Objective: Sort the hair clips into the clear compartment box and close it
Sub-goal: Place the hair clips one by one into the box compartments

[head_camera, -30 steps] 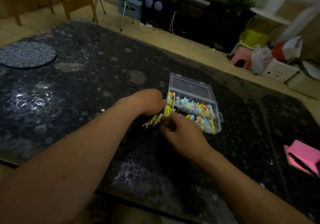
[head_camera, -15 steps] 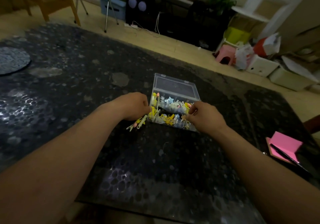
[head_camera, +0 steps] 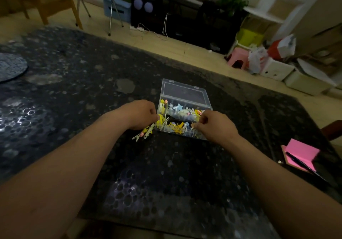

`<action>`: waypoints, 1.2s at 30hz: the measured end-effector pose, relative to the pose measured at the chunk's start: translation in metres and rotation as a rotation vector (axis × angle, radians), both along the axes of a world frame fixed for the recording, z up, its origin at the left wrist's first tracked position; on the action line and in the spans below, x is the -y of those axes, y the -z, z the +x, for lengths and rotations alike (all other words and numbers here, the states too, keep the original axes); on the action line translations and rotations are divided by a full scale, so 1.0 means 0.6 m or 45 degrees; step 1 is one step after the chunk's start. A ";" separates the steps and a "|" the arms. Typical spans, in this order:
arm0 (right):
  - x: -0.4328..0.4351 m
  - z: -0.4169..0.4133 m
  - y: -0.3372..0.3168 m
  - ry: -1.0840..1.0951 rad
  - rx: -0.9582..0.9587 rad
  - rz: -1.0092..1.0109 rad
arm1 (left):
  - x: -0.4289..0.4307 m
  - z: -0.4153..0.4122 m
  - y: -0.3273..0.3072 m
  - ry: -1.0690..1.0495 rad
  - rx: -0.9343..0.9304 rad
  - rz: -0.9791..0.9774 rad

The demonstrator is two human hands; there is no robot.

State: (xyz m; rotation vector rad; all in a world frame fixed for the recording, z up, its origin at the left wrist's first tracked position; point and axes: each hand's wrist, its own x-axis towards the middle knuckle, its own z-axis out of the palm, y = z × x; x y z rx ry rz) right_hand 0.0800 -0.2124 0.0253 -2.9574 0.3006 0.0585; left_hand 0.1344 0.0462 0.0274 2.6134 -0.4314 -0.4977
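The clear compartment box [head_camera: 185, 98] lies on the dark table with its lid open and tilted back. Several yellow, blue and pink hair clips [head_camera: 180, 109] fill its compartments. A few loose hair clips [head_camera: 143, 134] lie on the table just left of the box's near corner. My left hand [head_camera: 139, 113] rests at the box's left edge above those loose clips, its fingers curled around yellow clips. At the box's right front, my right hand [head_camera: 214, 123] has its fingertips pinched over the compartments; whether a clip sits between them is hidden.
A pink notepad [head_camera: 300, 152] with a black pen [head_camera: 303, 166] lies at the table's right edge. A round patterned mat [head_camera: 11, 67] sits at the far left. Beyond the table are a pink stool [head_camera: 237, 58], boxes and wooden furniture.
My right hand moved from the loose clips at the box's left front to the box's right front. The camera view shifted left. My left hand stayed by the box's left edge.
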 end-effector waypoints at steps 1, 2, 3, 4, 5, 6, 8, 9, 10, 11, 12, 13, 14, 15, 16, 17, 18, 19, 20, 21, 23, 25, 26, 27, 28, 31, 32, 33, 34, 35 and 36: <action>-0.001 -0.002 0.001 0.001 0.010 -0.003 | 0.000 -0.001 -0.001 0.001 -0.003 0.002; -0.003 -0.003 0.002 -0.002 0.021 -0.005 | 0.001 -0.001 -0.001 0.001 -0.007 0.000; -0.006 -0.005 0.004 -0.008 0.032 -0.005 | 0.000 -0.002 -0.001 0.002 -0.008 -0.002; -0.009 -0.007 0.007 -0.015 0.042 -0.003 | 0.000 -0.002 -0.002 0.005 -0.009 -0.006; -0.013 -0.009 0.009 -0.019 0.056 0.001 | 0.000 -0.003 -0.002 0.010 -0.010 -0.009; -0.017 -0.011 0.012 -0.021 0.075 0.010 | -0.001 -0.003 -0.003 0.015 -0.014 -0.013; -0.028 -0.016 0.017 -0.033 0.131 0.051 | -0.004 -0.004 -0.004 0.021 -0.026 -0.023; -0.034 -0.019 0.019 -0.046 0.167 0.079 | -0.006 -0.003 -0.006 0.022 -0.024 -0.025; -0.041 -0.021 0.020 -0.068 0.212 0.098 | -0.007 -0.002 -0.007 0.023 -0.020 -0.027; -0.049 -0.024 0.021 -0.099 0.268 0.102 | -0.009 0.000 -0.008 0.022 -0.013 -0.030; -0.058 -0.026 0.020 -0.135 0.328 0.099 | -0.011 0.002 -0.008 0.018 -0.007 -0.034; -0.067 -0.028 0.019 -0.175 0.374 0.100 | -0.013 0.003 -0.009 0.013 -0.001 -0.038; -0.077 -0.029 0.017 -0.222 0.405 0.108 | -0.014 0.003 -0.010 0.005 -0.001 -0.041; -0.088 -0.030 0.015 -0.272 0.421 0.113 | -0.016 0.004 -0.010 -0.004 0.001 -0.048; -0.100 -0.031 0.012 -0.323 0.433 0.114 | -0.016 0.005 -0.010 -0.015 0.005 -0.054; -0.113 -0.031 0.010 -0.375 0.441 0.107 | -0.017 0.006 -0.010 -0.024 0.012 -0.056; -0.125 -0.030 0.009 -0.430 0.446 0.092 | -0.018 0.007 -0.010 -0.032 0.017 -0.055; -0.137 -0.029 0.009 -0.486 0.445 0.069 | -0.019 0.007 -0.010 -0.035 0.018 -0.053; -0.148 -0.027 0.010 -0.538 0.439 0.039 | -0.019 0.008 -0.010 -0.033 0.019 -0.057; -0.157 -0.025 0.012 -0.585 0.430 0.006 | -0.019 0.008 -0.010 -0.030 0.022 -0.063; -0.171 -0.019 0.020 -0.678 0.397 -0.066 | -0.020 0.009 -0.011 -0.031 0.028 -0.074; -0.182 -0.013 0.028 -0.778 0.368 -0.154 | -0.021 0.009 -0.011 -0.042 0.018 -0.085; -0.187 -0.010 0.031 -0.822 0.363 -0.185 | -0.023 0.010 -0.011 -0.046 0.004 -0.084; -0.192 -0.009 0.034 -0.851 0.354 -0.206 | -0.024 0.010 -0.011 -0.050 -0.009 -0.077; -0.195 -0.008 0.037 -0.870 0.348 -0.219 | -0.025 0.010 -0.012 -0.056 -0.016 -0.077; -0.200 -0.009 0.042 -0.914 0.339 -0.217 | -0.026 0.011 -0.015 -0.090 -0.011 -0.101; -0.201 -0.010 0.043 -0.931 0.340 -0.212 | -0.025 0.010 -0.016 -0.096 -0.004 -0.098; -0.203 -0.012 0.044 -0.946 0.346 -0.208 | -0.023 0.010 -0.018 -0.099 0.008 -0.087; -0.205 -0.014 0.046 -0.959 0.358 -0.204 | -0.022 0.011 -0.018 -0.100 0.024 -0.078; -0.206 -0.015 0.048 -0.968 0.374 -0.202 | -0.021 0.012 -0.018 -0.101 0.032 -0.073; -0.208 -0.016 0.051 -0.976 0.390 -0.198 | -0.020 0.013 -0.017 -0.105 0.025 -0.077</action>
